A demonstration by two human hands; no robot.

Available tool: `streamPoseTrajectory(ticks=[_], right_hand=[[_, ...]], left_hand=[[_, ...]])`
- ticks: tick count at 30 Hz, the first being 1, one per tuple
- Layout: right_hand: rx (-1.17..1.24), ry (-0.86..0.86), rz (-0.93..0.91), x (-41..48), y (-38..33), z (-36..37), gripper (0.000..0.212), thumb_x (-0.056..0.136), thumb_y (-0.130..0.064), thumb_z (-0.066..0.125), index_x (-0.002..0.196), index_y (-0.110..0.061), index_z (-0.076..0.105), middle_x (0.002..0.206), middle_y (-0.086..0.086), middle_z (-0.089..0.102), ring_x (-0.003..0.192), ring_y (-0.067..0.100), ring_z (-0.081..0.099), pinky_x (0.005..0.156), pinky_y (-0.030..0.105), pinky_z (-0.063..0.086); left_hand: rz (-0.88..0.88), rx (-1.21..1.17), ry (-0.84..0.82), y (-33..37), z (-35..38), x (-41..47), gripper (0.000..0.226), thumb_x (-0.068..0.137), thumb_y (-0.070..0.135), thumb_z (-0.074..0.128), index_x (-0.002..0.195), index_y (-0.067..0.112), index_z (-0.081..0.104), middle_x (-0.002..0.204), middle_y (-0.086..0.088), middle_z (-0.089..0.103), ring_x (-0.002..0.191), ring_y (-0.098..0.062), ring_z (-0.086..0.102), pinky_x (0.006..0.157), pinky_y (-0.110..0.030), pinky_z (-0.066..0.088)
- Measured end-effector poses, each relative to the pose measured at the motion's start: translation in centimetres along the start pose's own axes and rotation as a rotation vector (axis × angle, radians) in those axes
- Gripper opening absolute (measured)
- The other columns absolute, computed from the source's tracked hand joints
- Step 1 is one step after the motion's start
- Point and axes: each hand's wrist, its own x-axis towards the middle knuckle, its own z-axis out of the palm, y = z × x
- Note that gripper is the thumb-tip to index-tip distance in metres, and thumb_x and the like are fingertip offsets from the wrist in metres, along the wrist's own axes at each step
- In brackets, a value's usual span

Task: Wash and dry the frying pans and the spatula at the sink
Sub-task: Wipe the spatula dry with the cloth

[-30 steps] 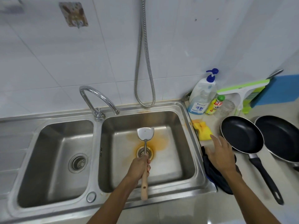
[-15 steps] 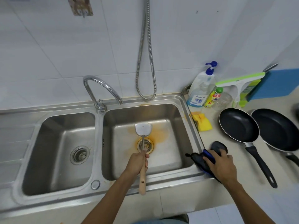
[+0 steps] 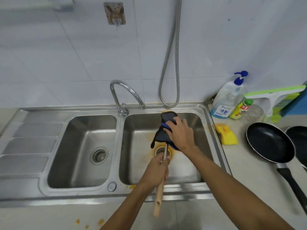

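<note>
Your left hand [image 3: 158, 170] curls its fingers tight round the spatula [image 3: 157, 203] handle to hold it steady over the sink [image 3: 136, 163], so your right hand [image 3: 180, 136], gripping the dark cloth [image 3: 162, 135], can wipe its blade, while the frying pans [image 3: 270, 141] sit on the bench [image 3: 240, 163].

Quick headcount: two sink basins, a left basin [image 3: 74, 146] and a right basin [image 3: 191, 163], each with a drain, so a left drain [image 3: 98, 155] and a right drain [image 3: 160, 151], plus one faucet [image 3: 126, 92] and one metal hose [image 3: 172, 63]. On the tabletop [image 3: 240, 171] I get two frying pans, a first pan [image 3: 269, 141] and a second pan [image 3: 299, 141] cut off at the edge, one yellow sponge [image 3: 226, 134], two bottles (pump bottle [image 3: 226, 100], yellow bottle [image 3: 240, 109]), one clear container [image 3: 254, 112] and one squeegee [image 3: 272, 93]. Then one spatula [image 3: 158, 198], one dark cloth [image 3: 163, 135], two hands (left hand [image 3: 157, 170], right hand [image 3: 180, 135]) and a single wall hook [image 3: 114, 13]
</note>
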Motion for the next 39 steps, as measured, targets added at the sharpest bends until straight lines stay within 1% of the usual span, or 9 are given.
streamPoseTrajectory(ticks=[5,10,14,19,22,25,29,34,39], right_hand=[[-0.010,0.006,0.153,3.3,0.1,1.0,0.029,0.097,-0.048,0.055,0.120,-0.031,0.058,0.119,0.003,0.052,0.102,0.028,0.053,0.062,0.039,0.055],[-0.040,-0.048,-0.111,1.7,0.9,3.0,0.026,0.096,-0.046,0.058,0.114,-0.029,0.062,0.121,0.002,0.058,0.099,0.029,0.057,0.055,0.034,0.050],[-0.040,0.015,0.140,3.8,2.4,3.1,0.026,0.097,-0.047,0.056,0.114,-0.027,0.061,0.115,0.003,0.059,0.097,0.029,0.054,0.055,0.033,0.047],[-0.089,-0.064,-0.131,2.3,2.6,4.1,0.026,0.095,-0.047,0.060,0.115,-0.030,0.060,0.119,0.001,0.058,0.098,0.028,0.056,0.055,0.033,0.052],[0.085,-0.167,0.202,4.6,5.0,4.1,0.025,0.099,-0.050,0.050,0.112,-0.032,0.059,0.114,0.004,0.059,0.099,0.032,0.059,0.068,0.038,0.052],[0.399,-0.157,0.383,5.9,6.8,3.6,0.024,0.097,-0.049,0.049,0.102,-0.028,0.060,0.103,0.006,0.065,0.092,0.031,0.063,0.071,0.035,0.047],[0.564,-0.020,0.461,6.0,8.0,1.5,0.029,0.098,-0.048,0.052,0.107,-0.022,0.063,0.106,0.009,0.067,0.100,0.033,0.062,0.077,0.032,0.040],[0.671,0.108,0.415,4.5,7.7,-0.9,0.035,0.093,-0.056,0.051,0.108,-0.026,0.062,0.107,0.000,0.066,0.099,0.022,0.061,0.085,0.041,0.051],[0.570,0.092,0.258,2.7,5.8,-1.8,0.032,0.094,-0.060,0.049,0.107,-0.033,0.062,0.100,-0.009,0.064,0.093,0.013,0.060,0.077,0.034,0.051]], left_hand=[[-0.001,-0.013,0.021,0.6,-1.2,-0.1,0.034,0.107,0.032,0.049,0.096,0.001,0.055,0.048,0.000,0.051,0.039,-0.013,0.045,0.045,-0.026,0.042],[-0.047,-0.032,0.029,0.1,-1.7,0.0,0.036,0.106,0.031,0.050,0.097,-0.004,0.054,0.048,-0.002,0.049,0.039,-0.013,0.042,0.047,-0.028,0.039],[-0.076,-0.085,-0.004,0.3,-1.0,0.3,0.033,0.106,0.033,0.051,0.102,0.001,0.058,0.052,-0.004,0.050,0.040,-0.014,0.042,0.045,-0.025,0.041],[-0.105,-0.150,-0.054,0.1,-1.2,1.0,0.032,0.105,0.033,0.053,0.103,0.001,0.060,0.053,-0.005,0.050,0.041,-0.015,0.042,0.044,-0.025,0.040],[-0.110,-0.069,-0.093,-1.0,-0.8,1.2,0.032,0.105,0.034,0.052,0.116,0.005,0.061,0.057,-0.002,0.055,0.046,-0.015,0.048,0.050,-0.027,0.047],[-0.001,0.175,0.037,-2.2,-0.6,2.2,0.020,0.105,0.035,0.051,0.112,0.019,0.059,0.069,0.001,0.063,0.055,-0.013,0.057,0.061,-0.033,0.054],[0.074,0.323,0.245,-3.5,-0.7,3.0,0.012,0.106,0.027,0.049,0.118,0.023,0.050,0.083,0.002,0.063,0.065,-0.009,0.059,0.060,-0.026,0.052],[0.074,0.599,0.422,-4.5,0.3,3.1,0.016,0.108,0.035,0.043,0.123,0.029,0.042,0.078,0.009,0.060,0.064,-0.012,0.062,0.058,-0.027,0.051],[0.101,0.734,0.479,-4.8,0.7,2.5,0.034,0.107,0.049,0.032,0.115,0.027,0.056,0.082,0.012,0.060,0.068,-0.009,0.060,0.064,-0.028,0.055]])
